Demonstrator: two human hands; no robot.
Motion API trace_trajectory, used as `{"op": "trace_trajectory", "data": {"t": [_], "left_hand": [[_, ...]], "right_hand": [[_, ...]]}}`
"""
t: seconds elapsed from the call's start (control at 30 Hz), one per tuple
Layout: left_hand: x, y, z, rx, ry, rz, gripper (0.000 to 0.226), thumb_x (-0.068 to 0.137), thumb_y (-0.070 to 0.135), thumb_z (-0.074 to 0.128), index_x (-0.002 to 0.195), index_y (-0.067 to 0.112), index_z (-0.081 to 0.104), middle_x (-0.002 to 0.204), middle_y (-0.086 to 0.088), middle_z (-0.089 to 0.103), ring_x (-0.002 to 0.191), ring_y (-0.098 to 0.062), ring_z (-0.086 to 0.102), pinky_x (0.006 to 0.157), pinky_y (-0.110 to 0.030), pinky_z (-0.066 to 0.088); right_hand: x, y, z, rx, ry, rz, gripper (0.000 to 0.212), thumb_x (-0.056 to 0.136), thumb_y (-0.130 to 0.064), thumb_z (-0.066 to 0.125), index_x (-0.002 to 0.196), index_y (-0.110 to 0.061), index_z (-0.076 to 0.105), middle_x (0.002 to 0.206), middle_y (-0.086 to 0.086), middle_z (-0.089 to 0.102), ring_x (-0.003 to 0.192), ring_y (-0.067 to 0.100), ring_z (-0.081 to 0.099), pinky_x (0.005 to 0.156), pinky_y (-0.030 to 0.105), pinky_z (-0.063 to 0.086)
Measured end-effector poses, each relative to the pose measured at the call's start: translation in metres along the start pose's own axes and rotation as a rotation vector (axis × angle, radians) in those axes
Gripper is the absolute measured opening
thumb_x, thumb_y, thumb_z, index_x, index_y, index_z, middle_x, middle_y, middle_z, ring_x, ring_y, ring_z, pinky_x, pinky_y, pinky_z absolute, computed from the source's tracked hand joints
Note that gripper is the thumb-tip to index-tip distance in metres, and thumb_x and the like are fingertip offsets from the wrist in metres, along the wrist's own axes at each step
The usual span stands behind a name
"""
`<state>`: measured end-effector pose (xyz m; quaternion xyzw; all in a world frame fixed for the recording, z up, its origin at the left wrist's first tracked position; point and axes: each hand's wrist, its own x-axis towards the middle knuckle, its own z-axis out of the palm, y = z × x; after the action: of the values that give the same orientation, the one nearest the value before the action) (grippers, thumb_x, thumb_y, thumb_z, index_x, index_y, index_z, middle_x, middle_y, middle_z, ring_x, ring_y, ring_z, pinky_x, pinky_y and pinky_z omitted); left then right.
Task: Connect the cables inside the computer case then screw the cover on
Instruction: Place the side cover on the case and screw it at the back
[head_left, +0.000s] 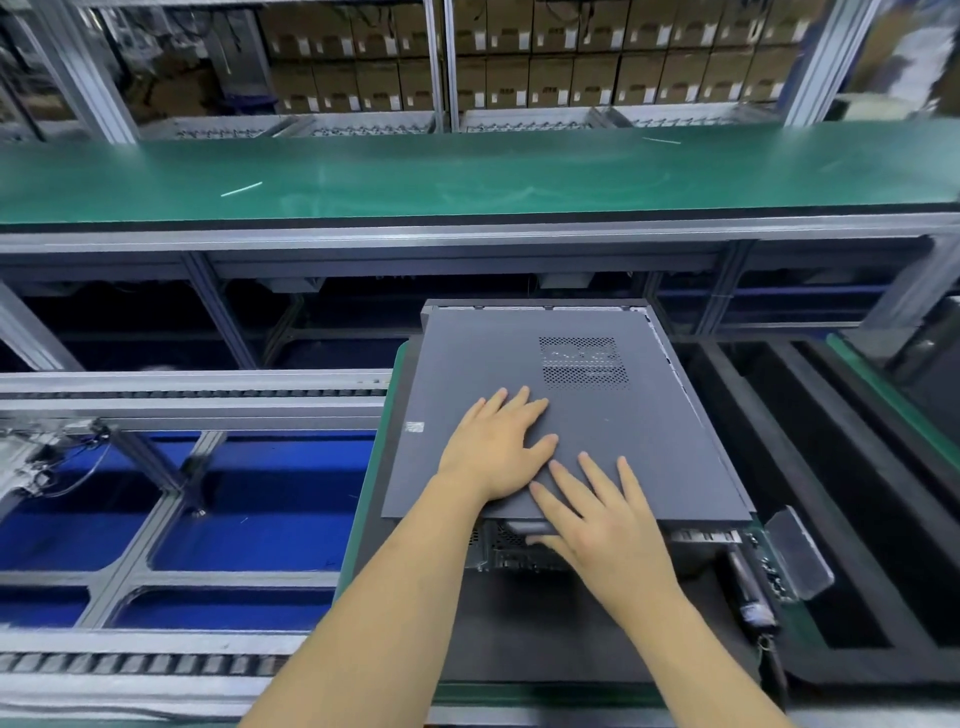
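Both hands, left (493, 449) and right (597, 512), press flat, gripping nothing, on the cover (519, 364); uneven pushing could jam it crooked on the case (519, 553).

We face a green bench (467, 171) on a grey metal frame (363, 239); behind it, shelves (447, 62) hold stacked cardboard boxes (597, 78).

- Both hands, left hand (496, 447) and right hand (597, 512), lie flat on the cover (519, 364), filling its near half.
- Cover's far half around the vent (583, 362) is bare.
- A screwdriver (748, 587) and clear tray (800, 553) crowd the near right corner.
- Green bench (467, 171) beyond lies open.
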<state>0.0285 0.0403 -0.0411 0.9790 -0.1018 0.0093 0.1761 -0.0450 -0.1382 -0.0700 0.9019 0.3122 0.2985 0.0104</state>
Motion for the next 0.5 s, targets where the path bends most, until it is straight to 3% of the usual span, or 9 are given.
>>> {"op": "trace_trajectory", "data": {"t": [0.17, 0.3, 0.4, 0.5], "left_hand": [[0.001, 0.002, -0.010, -0.127, 0.060, -0.037, 0.057, 0.098, 0.051, 0.041, 0.152, 0.034, 0.032, 0.163, 0.007, 0.024, 0.150, -0.014, 0.017, 0.123, -0.033, 0.013], [0.007, 0.010, -0.021, -0.263, 0.142, -0.067, 0.056, 0.096, 0.052, 0.045, 0.150, 0.038, 0.036, 0.162, 0.010, 0.025, 0.148, -0.010, 0.021, 0.118, -0.036, 0.027], [0.006, 0.016, -0.011, -0.236, 0.118, -0.038, 0.054, 0.098, 0.048, 0.045, 0.149, 0.035, 0.038, 0.162, 0.007, 0.027, 0.149, -0.011, 0.022, 0.120, -0.035, 0.021], [0.006, 0.019, 0.004, -0.034, 0.057, -0.005, 0.052, 0.100, 0.045, 0.040, 0.151, 0.031, 0.037, 0.162, 0.003, 0.026, 0.150, -0.015, 0.017, 0.123, -0.034, 0.009]], "right_hand": [[0.017, 0.015, -0.006, 0.055, 0.155, -0.145, 0.047, 0.069, -0.040, 0.091, 0.106, -0.014, 0.079, 0.112, 0.009, 0.075, 0.105, 0.029, 0.072, 0.088, 0.053, 0.058], [0.021, 0.029, -0.010, 0.062, 0.237, -0.165, 0.039, 0.075, -0.036, 0.086, 0.106, -0.014, 0.078, 0.113, 0.008, 0.075, 0.103, 0.029, 0.073, 0.090, 0.052, 0.057], [0.010, 0.029, -0.001, 0.079, 0.219, -0.107, 0.046, 0.068, -0.042, 0.090, 0.103, -0.014, 0.080, 0.112, 0.009, 0.075, 0.103, 0.028, 0.073, 0.089, 0.055, 0.057], [0.002, 0.026, 0.009, 0.152, 0.173, -0.055, 0.059, 0.055, -0.050, 0.095, 0.099, -0.014, 0.081, 0.112, 0.009, 0.075, 0.103, 0.029, 0.073, 0.088, 0.055, 0.057]]}}
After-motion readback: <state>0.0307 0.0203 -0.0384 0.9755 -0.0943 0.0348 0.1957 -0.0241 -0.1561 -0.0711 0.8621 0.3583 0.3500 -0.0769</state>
